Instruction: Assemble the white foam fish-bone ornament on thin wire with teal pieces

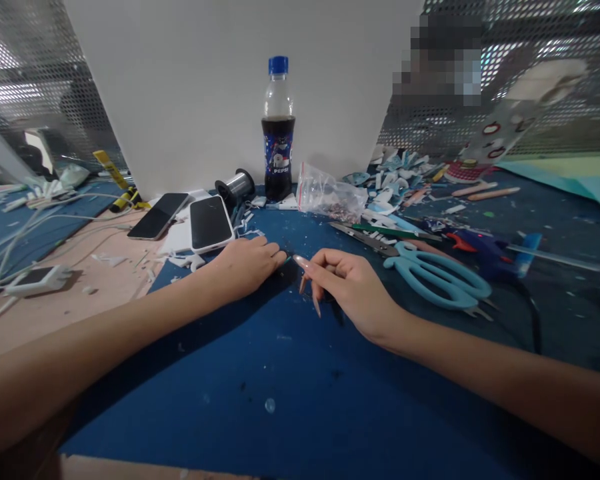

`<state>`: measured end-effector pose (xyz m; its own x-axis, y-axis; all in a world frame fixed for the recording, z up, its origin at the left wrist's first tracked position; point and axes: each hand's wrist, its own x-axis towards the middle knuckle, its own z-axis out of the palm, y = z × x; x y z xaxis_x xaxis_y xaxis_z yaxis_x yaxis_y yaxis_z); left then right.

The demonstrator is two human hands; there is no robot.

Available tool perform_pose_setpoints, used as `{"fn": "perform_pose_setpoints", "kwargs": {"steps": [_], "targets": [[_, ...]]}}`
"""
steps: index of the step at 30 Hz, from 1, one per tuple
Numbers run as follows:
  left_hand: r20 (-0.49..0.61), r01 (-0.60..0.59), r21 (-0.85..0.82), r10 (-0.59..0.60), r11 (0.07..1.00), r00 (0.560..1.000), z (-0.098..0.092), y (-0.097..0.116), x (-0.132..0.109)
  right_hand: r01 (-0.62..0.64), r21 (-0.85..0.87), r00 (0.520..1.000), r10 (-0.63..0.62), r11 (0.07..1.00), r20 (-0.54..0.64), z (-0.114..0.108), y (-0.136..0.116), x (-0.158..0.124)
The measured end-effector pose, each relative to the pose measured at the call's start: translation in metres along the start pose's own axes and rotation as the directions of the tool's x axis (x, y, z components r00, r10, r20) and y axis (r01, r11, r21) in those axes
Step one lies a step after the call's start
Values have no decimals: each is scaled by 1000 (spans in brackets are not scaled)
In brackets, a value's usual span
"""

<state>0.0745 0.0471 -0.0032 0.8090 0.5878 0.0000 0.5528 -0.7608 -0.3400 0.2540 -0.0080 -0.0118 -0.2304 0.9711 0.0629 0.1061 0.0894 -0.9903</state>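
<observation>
My left hand (250,267) rests low over the blue mat (290,373), fingers curled together and the thumb hidden. A small dark, greenish bit shows at its fingertips, too small to name. Just to its right, my right hand (353,287) has the thumb and index finger pinched, tips close to the left hand's. Anything in that pinch is too small to make out; the other fingers curl beneath, long nails pointing down. Blue-handled scissors (440,277) lie to the right of my right hand. A white-framed phone (211,223) lies behind my left wrist.
Behind my hands stand a Pepsi bottle (279,143) and a wire spool (236,188). Beside them are a clear plastic bag (327,193) and a pile of white-blue scraps (395,177). A glue gun (490,253) lies right, a dark phone (159,216) left. A person sits beyond.
</observation>
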Motion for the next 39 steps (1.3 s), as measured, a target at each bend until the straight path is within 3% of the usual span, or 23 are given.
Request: {"fn": "perform_pose_setpoints", "kwargs": {"steps": [6, 10, 15, 20, 26, 39], "targets": [[-54, 10, -67, -14, 998, 998, 6, -3, -2, -4, 19, 1000, 4, 1000, -4, 1, -2, 0], [-154, 100, -253, -142, 962, 978, 14, -6, -4, -8, 32, 1000, 8, 999, 9, 1, -3, 1], [-254, 181, -601, -401, 778, 880, 20, -12, -1, -16, 48, 999, 14, 999, 32, -1, -1, 1], [-236, 129, -797, -500, 590, 833, 18, -11, -2, -8, 59, 999, 6, 998, 40, -1, 0, 1], [-214, 73, -879, -527, 471, 822, 19, -11, -4, -20, 48, 999, 19, 999, 31, -1, -2, 1], [-114, 109, -895, -459, 433, 881, 13, -10, -3, -17, 6, 1000, 17, 1000, 17, -1, -3, 0]]}}
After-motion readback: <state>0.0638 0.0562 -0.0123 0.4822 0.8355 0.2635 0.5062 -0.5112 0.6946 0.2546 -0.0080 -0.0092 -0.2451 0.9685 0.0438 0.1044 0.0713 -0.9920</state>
